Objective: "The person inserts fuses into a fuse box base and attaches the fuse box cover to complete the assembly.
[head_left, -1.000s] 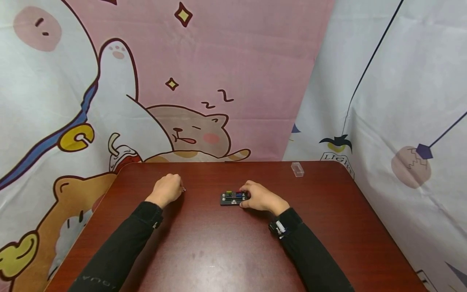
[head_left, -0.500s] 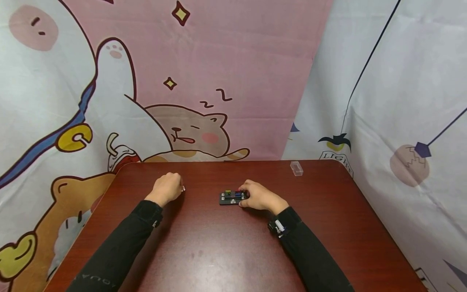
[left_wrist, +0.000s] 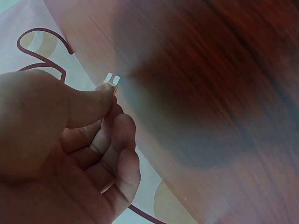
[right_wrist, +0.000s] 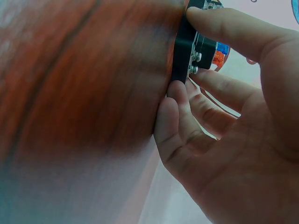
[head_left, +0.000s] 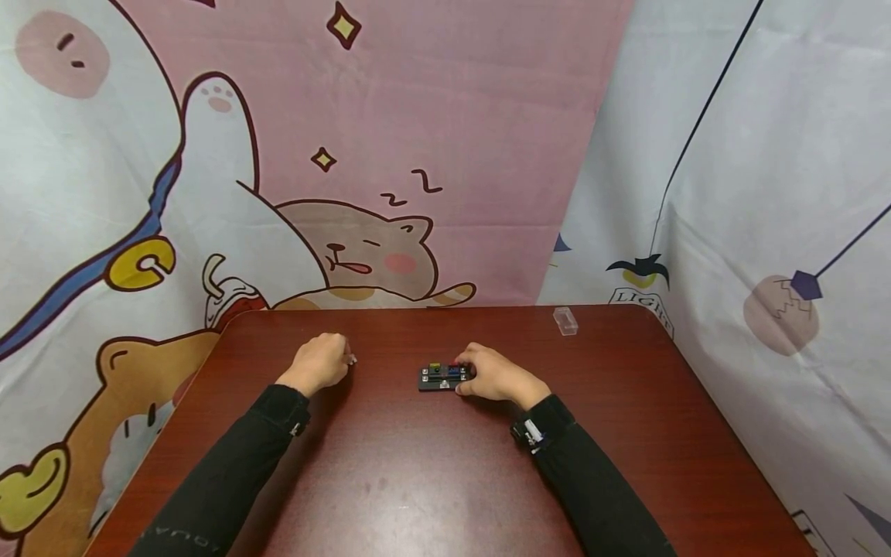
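Between the thumb and index finger of my left hand (head_left: pixel 319 365) is a small blade fuse. In the left wrist view its two flat metal prongs of the blade fuse (left_wrist: pixel 112 79) stick out past the fingertips; its body is mostly covered. To the right, a black fuse block (head_left: pixel 437 381) lies on the table, bearing a yellow fuse (head_left: pixel 435 367) and blue ones. My right hand (head_left: pixel 500 376) grips the block's right end, thumb on the near side and fingers on the far side. The right wrist view shows screws (right_wrist: pixel 195 58), a blue fuse (right_wrist: pixel 223 48) and an orange-red fuse (right_wrist: pixel 218 59).
A clear plastic box (head_left: pixel 566 321) sits near the table's back edge, right of the block. Behind the brown table (head_left: pixel 418 480) hangs a printed cloth (head_left: pixel 487 139), and another pale cloth is along the right side.
My left hand turns slightly, so the fuse's prongs show at a different angle. My right hand and the fuse block stay put; the head view shifts a little.
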`<action>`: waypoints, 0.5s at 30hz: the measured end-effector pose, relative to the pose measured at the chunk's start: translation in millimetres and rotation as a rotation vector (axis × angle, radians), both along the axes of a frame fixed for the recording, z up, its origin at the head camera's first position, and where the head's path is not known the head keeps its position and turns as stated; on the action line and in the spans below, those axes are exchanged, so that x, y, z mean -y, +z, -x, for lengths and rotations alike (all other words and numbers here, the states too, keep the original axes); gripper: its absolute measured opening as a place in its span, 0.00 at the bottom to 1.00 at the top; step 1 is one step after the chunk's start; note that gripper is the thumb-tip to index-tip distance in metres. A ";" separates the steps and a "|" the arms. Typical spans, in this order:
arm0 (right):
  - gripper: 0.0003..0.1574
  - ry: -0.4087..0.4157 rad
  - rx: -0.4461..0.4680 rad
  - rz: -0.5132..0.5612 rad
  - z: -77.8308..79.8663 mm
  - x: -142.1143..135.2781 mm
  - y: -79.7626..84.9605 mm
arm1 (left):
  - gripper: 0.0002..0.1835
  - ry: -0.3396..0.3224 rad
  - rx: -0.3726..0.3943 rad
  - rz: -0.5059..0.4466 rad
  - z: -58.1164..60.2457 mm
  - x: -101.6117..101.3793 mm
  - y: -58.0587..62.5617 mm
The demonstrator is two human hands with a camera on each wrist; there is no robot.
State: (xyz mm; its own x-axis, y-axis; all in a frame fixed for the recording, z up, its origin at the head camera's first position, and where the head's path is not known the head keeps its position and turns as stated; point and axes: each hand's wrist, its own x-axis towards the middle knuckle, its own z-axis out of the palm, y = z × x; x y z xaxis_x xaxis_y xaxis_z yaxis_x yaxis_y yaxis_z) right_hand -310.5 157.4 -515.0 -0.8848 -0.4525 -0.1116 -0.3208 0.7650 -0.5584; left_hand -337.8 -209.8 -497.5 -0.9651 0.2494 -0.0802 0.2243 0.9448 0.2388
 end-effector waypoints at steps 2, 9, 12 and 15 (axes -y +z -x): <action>0.32 -0.001 -0.001 0.000 0.5 -0.1 -0.1 | 0.05 -0.005 -0.006 0.001 -0.7 -1.7 0.3; 0.32 -0.005 -0.004 0.001 0.7 -0.3 -0.7 | 0.02 -0.047 -0.016 0.010 -5.2 -10.0 6.6; 0.32 -0.005 -0.004 0.002 0.1 -0.2 -0.6 | 0.01 -0.055 -0.030 0.006 -6.0 -13.5 7.5; 0.32 -0.001 -0.003 0.002 -0.5 0.0 -0.8 | 0.02 -0.062 -0.052 0.000 -6.0 -16.4 6.9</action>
State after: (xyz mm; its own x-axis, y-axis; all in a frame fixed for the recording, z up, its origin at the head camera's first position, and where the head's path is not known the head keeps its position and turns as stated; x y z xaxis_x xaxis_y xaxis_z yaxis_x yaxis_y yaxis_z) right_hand -310.0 157.4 -515.8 -0.8858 -0.4515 -0.1078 -0.3215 0.7643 -0.5590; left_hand -331.8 -193.5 -490.5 -0.9507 0.3086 -0.0307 0.2943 0.9288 0.2252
